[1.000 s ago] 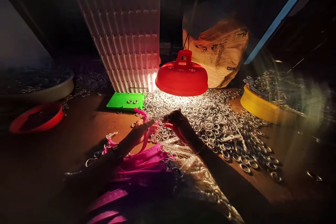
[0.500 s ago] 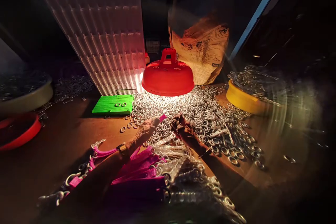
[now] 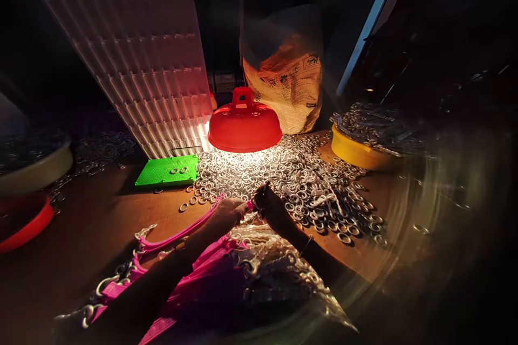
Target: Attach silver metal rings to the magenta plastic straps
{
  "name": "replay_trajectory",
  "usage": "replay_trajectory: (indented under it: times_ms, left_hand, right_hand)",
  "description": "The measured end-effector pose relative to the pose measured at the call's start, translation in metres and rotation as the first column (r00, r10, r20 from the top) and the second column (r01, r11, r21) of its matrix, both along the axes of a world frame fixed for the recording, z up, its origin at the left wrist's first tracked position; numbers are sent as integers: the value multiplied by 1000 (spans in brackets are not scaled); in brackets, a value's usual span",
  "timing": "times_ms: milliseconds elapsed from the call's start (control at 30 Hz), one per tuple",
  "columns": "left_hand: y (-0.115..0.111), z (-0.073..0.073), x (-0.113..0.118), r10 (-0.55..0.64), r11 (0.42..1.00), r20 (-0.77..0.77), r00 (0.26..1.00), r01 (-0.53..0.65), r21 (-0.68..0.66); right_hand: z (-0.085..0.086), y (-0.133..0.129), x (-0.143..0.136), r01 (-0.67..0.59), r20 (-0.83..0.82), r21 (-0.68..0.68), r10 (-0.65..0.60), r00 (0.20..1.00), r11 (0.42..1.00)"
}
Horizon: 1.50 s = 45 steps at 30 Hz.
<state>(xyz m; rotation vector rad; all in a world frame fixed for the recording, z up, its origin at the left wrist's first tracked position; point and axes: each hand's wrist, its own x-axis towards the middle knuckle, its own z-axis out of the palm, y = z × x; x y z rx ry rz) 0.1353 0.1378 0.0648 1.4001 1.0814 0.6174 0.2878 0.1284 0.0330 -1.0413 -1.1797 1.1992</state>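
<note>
In the head view my left hand (image 3: 230, 211) is closed around a pink strap (image 3: 190, 233), whose short end pokes out past the fingertips. The rest of the strap trails back to the left along my forearm. Right beside that end is my right hand (image 3: 267, 202), its fingers curled together at the strap tip. Shadow hides what they pinch. Under my forearms lies a bundle of pink straps (image 3: 210, 259) with metal rings and pale twisted lengths (image 3: 275, 253) attached. Just beyond my hands spreads a heap of metal rings (image 3: 299, 172).
A red lamp (image 3: 245, 126) hangs low over the ring heap. To its left lies a green perforated tray (image 3: 165, 175) with two rings, before a ribbed panel (image 3: 162, 64). A printed sack (image 3: 293, 91) stands behind. Yellow (image 3: 356, 151) and red (image 3: 30, 226) basins flank the table.
My hands have come together, the right one now at the strap's end. More of the pink strap shows behind my left hand. The whole view has shifted slightly.
</note>
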Motion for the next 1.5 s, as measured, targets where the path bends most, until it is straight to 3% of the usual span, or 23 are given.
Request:
replay_trajectory:
  times_ms: [133,267,400,567,667,1033,1300,1500]
  left_hand:
    - [-2,-1,0,10,1000,85,996,-10,-6]
    - [-5,-4,-1,162,970,253,954,-107,-218]
    - [-5,-11,1,216,949,345,913,-113,-295]
    - [-4,-15,1,225,929,366,903,-85,-360]
    - [-4,-15,-2,219,924,392,894,-60,-379]
    - [-9,-25,-13,213,884,587,781,102,-456]
    - [-19,-22,-14,237,884,608,758,92,-458]
    - [-22,-15,-11,246,914,555,795,0,-405]
  right_hand:
    - [1,-2,-4,7,-23,-20,-7,1000,1000]
    - [7,-7,-8,6,62,-21,-4,998,1000]
    - [2,-7,-13,-5,130,-28,8,992,1000]
    - [-15,-2,-13,17,367,135,-66,928,991]
    - [-22,-1,-13,11,434,166,-83,897,986]
    - [-35,1,-17,-5,393,199,-75,917,980]
    - [-50,1,-15,-6,430,246,-103,897,969]
    - [-36,-4,-19,5,535,287,-165,829,958]
